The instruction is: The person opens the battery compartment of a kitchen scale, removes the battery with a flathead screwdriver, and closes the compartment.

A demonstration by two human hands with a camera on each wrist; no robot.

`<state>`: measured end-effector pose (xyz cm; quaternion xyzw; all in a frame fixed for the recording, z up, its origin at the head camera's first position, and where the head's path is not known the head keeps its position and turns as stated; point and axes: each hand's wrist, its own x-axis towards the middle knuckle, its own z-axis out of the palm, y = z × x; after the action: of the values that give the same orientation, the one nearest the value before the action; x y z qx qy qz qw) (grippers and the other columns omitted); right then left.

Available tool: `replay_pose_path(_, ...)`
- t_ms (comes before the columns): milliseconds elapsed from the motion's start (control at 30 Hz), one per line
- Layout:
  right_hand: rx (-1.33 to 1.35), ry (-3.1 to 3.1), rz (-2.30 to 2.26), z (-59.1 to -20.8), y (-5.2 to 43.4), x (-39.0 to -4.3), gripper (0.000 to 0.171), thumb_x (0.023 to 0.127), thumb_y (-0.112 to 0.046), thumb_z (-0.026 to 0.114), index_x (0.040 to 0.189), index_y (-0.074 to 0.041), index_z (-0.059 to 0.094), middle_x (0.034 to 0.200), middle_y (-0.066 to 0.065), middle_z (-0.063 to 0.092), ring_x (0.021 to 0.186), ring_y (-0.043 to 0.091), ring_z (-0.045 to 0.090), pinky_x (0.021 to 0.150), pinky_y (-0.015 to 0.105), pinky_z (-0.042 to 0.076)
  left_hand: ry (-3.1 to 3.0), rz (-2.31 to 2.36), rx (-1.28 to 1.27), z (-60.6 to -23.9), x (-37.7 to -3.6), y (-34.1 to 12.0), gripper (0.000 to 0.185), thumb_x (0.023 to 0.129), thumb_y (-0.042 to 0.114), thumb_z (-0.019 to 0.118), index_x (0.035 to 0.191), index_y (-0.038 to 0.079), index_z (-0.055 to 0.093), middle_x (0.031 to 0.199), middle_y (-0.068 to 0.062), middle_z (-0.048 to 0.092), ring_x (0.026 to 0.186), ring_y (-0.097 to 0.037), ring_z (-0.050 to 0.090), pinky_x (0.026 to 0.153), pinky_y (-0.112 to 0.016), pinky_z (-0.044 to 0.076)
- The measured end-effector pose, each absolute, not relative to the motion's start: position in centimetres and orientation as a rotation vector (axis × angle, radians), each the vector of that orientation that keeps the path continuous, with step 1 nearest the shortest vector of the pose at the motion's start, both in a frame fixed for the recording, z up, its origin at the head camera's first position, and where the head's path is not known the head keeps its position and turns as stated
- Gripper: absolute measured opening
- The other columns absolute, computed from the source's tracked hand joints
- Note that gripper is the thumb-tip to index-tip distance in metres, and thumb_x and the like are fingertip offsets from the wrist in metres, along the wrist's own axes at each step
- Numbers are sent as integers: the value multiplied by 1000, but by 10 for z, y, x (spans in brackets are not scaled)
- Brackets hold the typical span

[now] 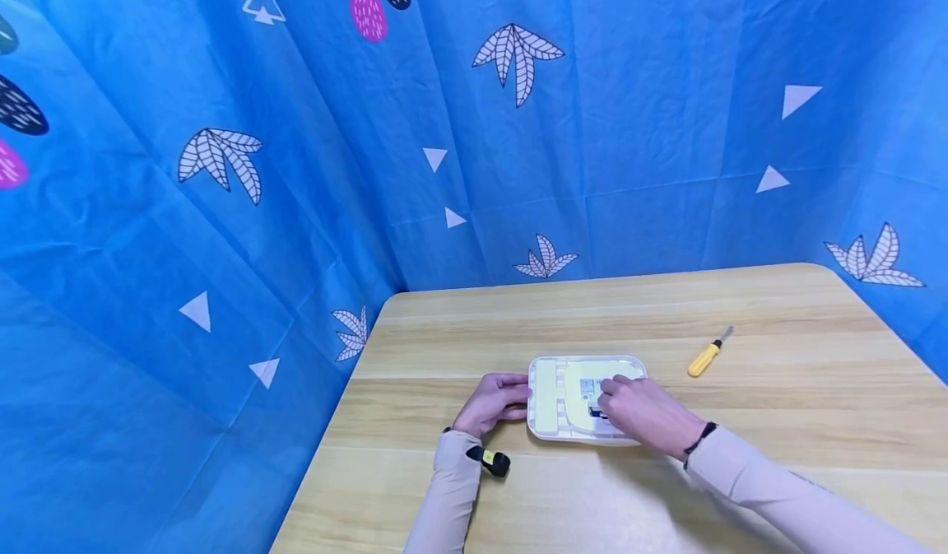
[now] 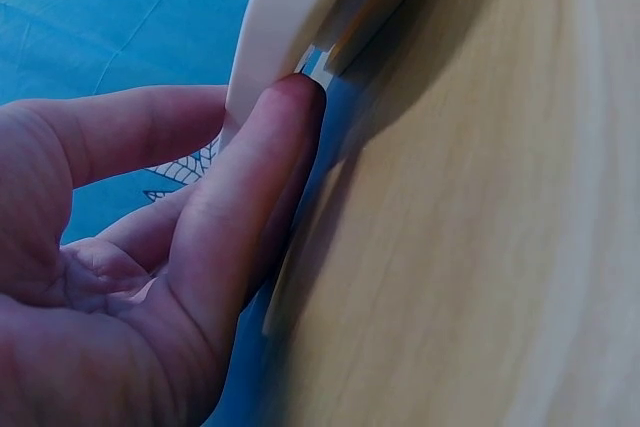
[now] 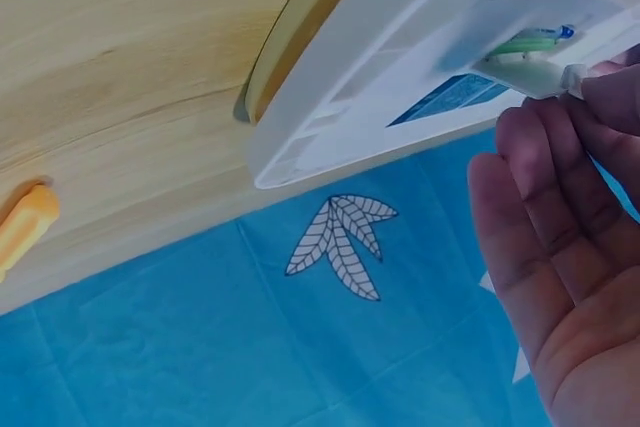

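A white, flat, rounded-square device (image 1: 560, 396) lies on the wooden table (image 1: 592, 311), its ribbed side with a label facing up. My left hand (image 1: 494, 402) sits at the device's left edge. In the left wrist view, a fingertip of that hand (image 2: 200, 227) presses the rim of the device (image 2: 290, 7). My right hand (image 1: 646, 410) lies over the right half, fingertips at a dark opening beside the label. In the right wrist view its fingers (image 3: 560, 217) are nearly straight, their tips touching the recess of the device (image 3: 400, 57), where green wiring shows.
A small yellow-handled screwdriver (image 1: 705, 356) lies on the table to the right of the device, also visible as the screwdriver's orange handle (image 3: 25, 222). Blue patterned cloth (image 1: 296, 167) hangs behind and to the left of the table. A black-and-yellow strap (image 1: 492, 460) sits on my left wrist.
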<state>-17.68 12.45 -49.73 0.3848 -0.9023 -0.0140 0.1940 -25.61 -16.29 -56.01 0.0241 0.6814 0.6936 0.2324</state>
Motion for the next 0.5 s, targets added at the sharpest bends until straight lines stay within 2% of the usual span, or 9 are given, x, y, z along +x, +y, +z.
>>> replay_pose_path(233,1076,-2573,-48,-490,125,-178,14,77,3,83,83,-7,75,79,3,68,65,11,58,49,20,54,1872,1904,67,-560,-256,-163,44,94,-1,68,136,-11,59,122,-24,73,95,-25,77,86,-35,68)
replay_pose_path(500,966,-2657,290,-480,136,-181,23,86,-4,74,73,-19,64,70,-10,54,63,2,45,49,18,44,1867,1910,67,-557,-255,-164,44,95,-1,68,136,-11,58,122,-24,73,97,-25,77,88,-35,67)
